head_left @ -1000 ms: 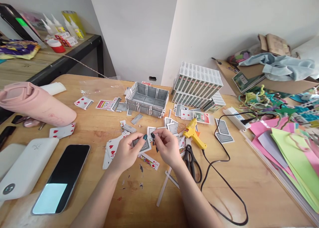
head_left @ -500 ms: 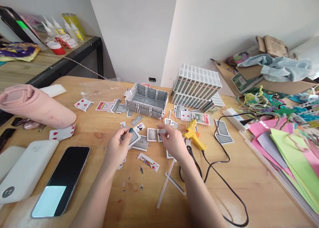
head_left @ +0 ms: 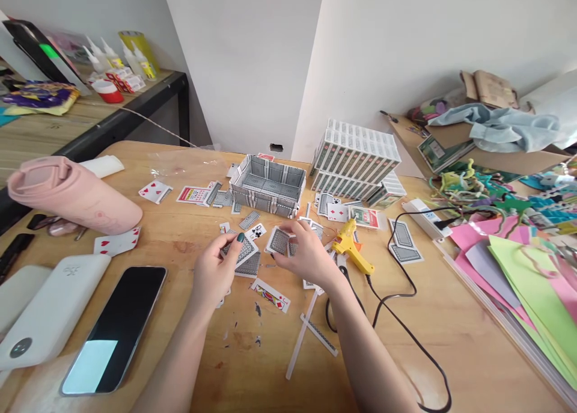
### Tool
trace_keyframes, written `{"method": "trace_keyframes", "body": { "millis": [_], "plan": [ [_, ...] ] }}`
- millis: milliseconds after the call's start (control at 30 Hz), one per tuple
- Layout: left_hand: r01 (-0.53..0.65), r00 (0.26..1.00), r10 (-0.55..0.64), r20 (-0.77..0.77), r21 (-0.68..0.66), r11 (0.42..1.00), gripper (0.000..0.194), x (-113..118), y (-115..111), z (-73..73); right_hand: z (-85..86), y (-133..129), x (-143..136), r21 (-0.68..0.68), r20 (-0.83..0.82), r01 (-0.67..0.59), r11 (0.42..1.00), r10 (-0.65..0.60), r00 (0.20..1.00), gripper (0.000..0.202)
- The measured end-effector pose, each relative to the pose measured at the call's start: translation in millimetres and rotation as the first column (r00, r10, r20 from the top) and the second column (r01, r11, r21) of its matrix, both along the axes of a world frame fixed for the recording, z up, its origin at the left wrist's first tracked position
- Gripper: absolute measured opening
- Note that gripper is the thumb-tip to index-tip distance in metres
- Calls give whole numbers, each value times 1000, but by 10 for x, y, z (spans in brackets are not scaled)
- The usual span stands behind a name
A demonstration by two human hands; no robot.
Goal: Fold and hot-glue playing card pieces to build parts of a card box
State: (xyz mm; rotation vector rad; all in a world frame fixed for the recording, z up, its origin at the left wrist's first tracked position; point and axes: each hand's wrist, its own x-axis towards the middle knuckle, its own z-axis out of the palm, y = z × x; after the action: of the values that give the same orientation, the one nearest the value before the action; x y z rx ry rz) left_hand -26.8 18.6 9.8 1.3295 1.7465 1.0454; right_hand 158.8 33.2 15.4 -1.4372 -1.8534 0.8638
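My left hand (head_left: 215, 272) pinches a grey-backed playing card (head_left: 246, 253) between thumb and fingers, patterned side up. Another patterned card (head_left: 247, 266) lies on the table partly beneath it. My right hand (head_left: 313, 253) has its thumb and fingers at the edges of a small cut card piece (head_left: 277, 241), which looks slightly tilted. A second cut piece is partly hidden under that hand. Beyond both hands stands an open box (head_left: 265, 204) built from cards. A queen of clubs (head_left: 256, 230) and a cut jack strip (head_left: 271, 296) lie close by.
On the right are a yellow glue gun (head_left: 354, 249) with its black cable, black-handled scissors (head_left: 343, 275) and stacked card packs (head_left: 356, 154). A phone (head_left: 115, 329), white power bank (head_left: 56, 311) and pink tumbler (head_left: 76, 196) occupy the left. A clear glue stick (head_left: 300, 341) lies in front.
My right hand has moved slightly left and taken hold of the small card piece, which lay flat before. The left hand still holds its card. The view has shifted a little.
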Motion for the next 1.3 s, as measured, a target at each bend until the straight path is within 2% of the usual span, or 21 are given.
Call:
{"method": "trace_keyframes", "body": {
  "millis": [67, 133, 233, 333, 433, 533, 633, 700, 733, 767, 800, 833, 900, 933, 1000, 1067, 1133, 1200, 1233, 1267, 1300],
  "plan": [
    [-24, 996, 26, 90, -29, 999, 36, 16, -4, 5, 17, -58, 30, -101, -227, -25, 995, 1, 974, 44],
    [-10, 986, 20, 164, -61, 998, 40, 22, -5, -13, 22, -110, 56, -215, -420, -71, 974, -26, 907, 41],
    [51, 990, -39, 139, -83, 995, 36, 4, 6, -79, -10, -163, 113, -329, -617, -116, 937, -120, 778, 35],
    [138, 987, -148, -61, -145, 980, 25, -17, 23, -147, -66, -194, 178, -367, -749, -134, 921, -207, 629, 30],
    [163, 900, -215, -379, -165, 973, 24, -3, 17, -172, -102, -224, 203, -392, -834, -165, 905, -273, 480, 27],
    [142, 776, -171, -607, -95, 985, 28, 28, -7, -166, -107, -262, 177, -414, -876, -215, 884, -323, 359, 35],
    [92, 703, -9, -711, 79, 993, 29, 35, -13, -154, -94, -297, 134, -414, -903, -329, 849, -337, 266, 40],
    [127, 740, 73, -668, 245, 961, 26, 27, -7, -134, -80, -309, 104, -410, -911, -410, 815, -346, 224, 40],
    [171, 795, 55, -604, 310, 935, 24, 24, -6, -116, -73, -311, 87, -413, -911, -435, 800, -355, 212, 40],
    [226, 858, -14, -513, 353, 908, 22, 25, -11, -94, -67, -311, 68, -420, -907, -450, 788, -366, 206, 40],
    [287, 906, -120, -405, 380, 879, 21, 32, -22, -67, -63, -310, 47, -433, -901, -456, 777, -381, 206, 40],
    [351, 923, -248, -293, 381, 855, 22, 46, -39, -40, -62, -309, 24, -451, -892, -455, 768, -400, 210, 41],
    [471, 881, -455, -131, 344, 813, 23, 89, -83, 9, -69, -312, -25, -491, -871, -440, 752, -439, 221, 43],
    [510, 857, -507, -98, 309, 803, 22, 116, -106, 25, -74, -316, -48, -509, -860, -431, 745, -454, 233, 45],
    [538, 842, -531, -98, 235, 809, 18, 165, -142, 36, -81, -329, -75, -543, -839, -404, 736, -456, 297, 47],
    [528, 849, -512, -130, 162, 834, 15, 194, -159, 28, -72, -344, -55, -566, -799, -341, 750, -398, 450, 43],
    [501, 863, -488, -131, 102, 859, 12, 200, -159, 16, -49, -352, 40, -552, -661, -170, 816, -304, 686, 34],
    [469, 883, -465, -70, 61, 881, 11, 191, -154, 9, -33, -348, 219, -415, -354, 126, 901, -288, 890, 26],
    [455, 891, -454, -18, 49, 889, 12, 188, -152, 7, -36, -340, 333, -292, -156, 288, 912, -342, 927, 24],
    [445, 894, -447, 42, 42, 894, 13, 186, -152, 7, -50, -330, 457, -127, 20, 433, 893, -434, 901, 25],
    [438, 892, -440, 106, 40, 898, 14, 187, -152, 7, -75, -319, 581, 32, 172, 515, 857, -512, 841, 29]
  ]
}}
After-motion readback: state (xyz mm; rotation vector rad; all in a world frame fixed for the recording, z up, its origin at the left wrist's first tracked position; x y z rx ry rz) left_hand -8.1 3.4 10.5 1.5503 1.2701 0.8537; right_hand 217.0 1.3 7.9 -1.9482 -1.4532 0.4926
